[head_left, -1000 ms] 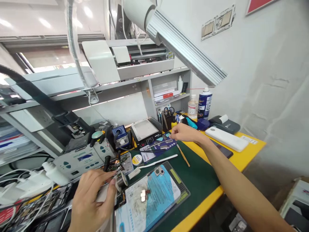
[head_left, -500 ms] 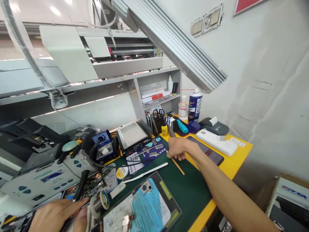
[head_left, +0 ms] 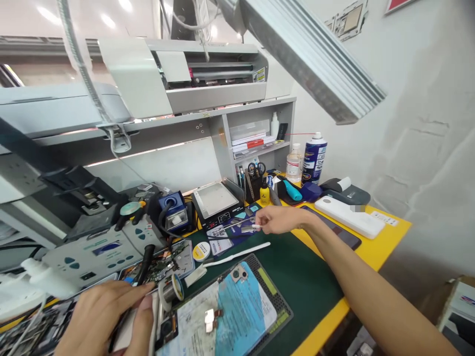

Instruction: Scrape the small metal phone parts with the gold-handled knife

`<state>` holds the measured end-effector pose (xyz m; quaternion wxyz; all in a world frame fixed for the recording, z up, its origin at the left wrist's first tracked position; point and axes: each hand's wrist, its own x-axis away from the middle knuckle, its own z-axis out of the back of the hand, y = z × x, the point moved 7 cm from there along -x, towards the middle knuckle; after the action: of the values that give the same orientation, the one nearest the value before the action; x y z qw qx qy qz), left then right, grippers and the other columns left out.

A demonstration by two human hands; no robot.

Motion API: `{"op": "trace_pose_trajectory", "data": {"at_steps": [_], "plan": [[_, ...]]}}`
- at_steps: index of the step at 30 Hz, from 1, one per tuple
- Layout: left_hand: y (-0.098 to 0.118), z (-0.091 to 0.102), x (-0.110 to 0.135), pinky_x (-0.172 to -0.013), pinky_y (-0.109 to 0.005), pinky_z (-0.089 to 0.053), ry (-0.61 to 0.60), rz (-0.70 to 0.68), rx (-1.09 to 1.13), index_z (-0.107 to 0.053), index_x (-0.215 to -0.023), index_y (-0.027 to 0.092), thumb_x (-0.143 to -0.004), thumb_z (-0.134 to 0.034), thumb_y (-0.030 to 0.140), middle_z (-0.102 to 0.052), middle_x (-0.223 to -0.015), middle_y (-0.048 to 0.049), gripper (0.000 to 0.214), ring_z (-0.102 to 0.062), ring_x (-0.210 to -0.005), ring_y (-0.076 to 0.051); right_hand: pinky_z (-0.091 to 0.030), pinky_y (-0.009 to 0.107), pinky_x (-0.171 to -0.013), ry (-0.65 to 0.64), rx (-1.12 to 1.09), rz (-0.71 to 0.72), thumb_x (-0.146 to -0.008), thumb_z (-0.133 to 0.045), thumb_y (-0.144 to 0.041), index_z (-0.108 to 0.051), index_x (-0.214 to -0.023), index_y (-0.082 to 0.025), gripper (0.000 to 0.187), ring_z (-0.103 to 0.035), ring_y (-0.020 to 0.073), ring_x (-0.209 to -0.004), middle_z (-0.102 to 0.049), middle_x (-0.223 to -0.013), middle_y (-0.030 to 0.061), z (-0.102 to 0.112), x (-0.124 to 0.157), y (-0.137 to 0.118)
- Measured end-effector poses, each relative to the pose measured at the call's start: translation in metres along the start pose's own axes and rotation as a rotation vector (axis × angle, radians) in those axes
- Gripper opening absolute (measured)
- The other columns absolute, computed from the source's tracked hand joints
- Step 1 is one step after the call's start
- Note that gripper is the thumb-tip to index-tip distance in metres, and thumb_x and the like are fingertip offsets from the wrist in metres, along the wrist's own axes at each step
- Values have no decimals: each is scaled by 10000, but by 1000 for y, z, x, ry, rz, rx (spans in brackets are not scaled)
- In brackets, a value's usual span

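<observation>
My right hand (head_left: 272, 220) is closed in a pinch above the blue printed card (head_left: 237, 237) at the back of the green mat (head_left: 297, 277). A small white tip (head_left: 256, 226) sticks out from its fingers; the rest of this thin stick is hidden. My left hand (head_left: 111, 311) is at the lower left, thumb and fingers closed around something pale that I cannot make out. Beside its fingertips stands a solder spool (head_left: 174, 291). Between the hands, a phone back (head_left: 226, 306) lies on a dark perforated pad, with a small metal part (head_left: 211, 320) on it.
A white-handled brush (head_left: 237, 254) lies behind the pad, near a round yellow-and-white tin (head_left: 201, 251). Behind are a heating plate (head_left: 217, 202) and a yellow bottle (head_left: 264, 194). A white phone-shaped block (head_left: 349, 217) lies at right. A lamp (head_left: 315, 59) hangs overhead.
My right hand has lifted and moved back toward the blue card; the tan stick seen below it is now hidden and a white tip shows. The view has shifted left.
</observation>
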<state>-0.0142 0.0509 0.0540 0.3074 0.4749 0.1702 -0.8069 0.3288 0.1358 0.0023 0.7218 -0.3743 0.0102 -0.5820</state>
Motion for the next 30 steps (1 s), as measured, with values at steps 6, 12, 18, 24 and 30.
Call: {"op": "trace_pose_trajectory", "data": {"at_steps": [6, 12, 18, 24, 30], "plan": [[19, 2, -17, -725, -373, -441, -6, 33, -23, -658, -962, 201, -873, -629, 150, -616, -820, -31, 107, -587, -762, -196, -575, 443, -878, -133, 228, 3, -974, -642, -350, -640, -1222, -147, 321, -667, 252, -1043, -657, -1224, 89, -12, -4, -3], [22, -1, -14, -747, -359, -446, -33, -9, -29, -641, -965, 180, -893, -609, 104, -602, -821, -35, 110, -580, -777, -177, -574, 444, -880, -154, 295, -7, -971, -646, -343, -640, -1228, -147, 324, -663, 258, -1056, -651, -1242, 90, -19, -11, -1], [23, 0, -14, -737, -361, -442, -31, -9, -33, -639, -988, 183, -895, -608, 109, -597, -829, -36, 124, -576, -778, -179, -586, 419, -843, -148, 229, 48, -979, -635, -350, -637, -1217, -146, 313, -678, 231, -1001, -666, -1196, 90, -10, -2, 5], [19, 0, -13, -744, -365, -439, -13, -1, -46, -647, -973, 187, -880, -620, 89, -603, -823, -34, 137, -581, -775, -180, -581, 428, -858, -63, 236, 57, -975, -640, -352, -644, -1211, -145, 314, -673, 243, -1019, -664, -1205, 86, -6, -8, 0], [18, 0, -13, -737, -358, -438, -10, 0, -53, -650, -982, 189, -876, -627, 94, -609, -814, -28, 144, -581, -764, -178, -574, 442, -882, 4, 270, 69, -973, -640, -356, -644, -1225, -150, 325, -663, 262, -1057, -652, -1242, 85, -8, -17, -6]]}}
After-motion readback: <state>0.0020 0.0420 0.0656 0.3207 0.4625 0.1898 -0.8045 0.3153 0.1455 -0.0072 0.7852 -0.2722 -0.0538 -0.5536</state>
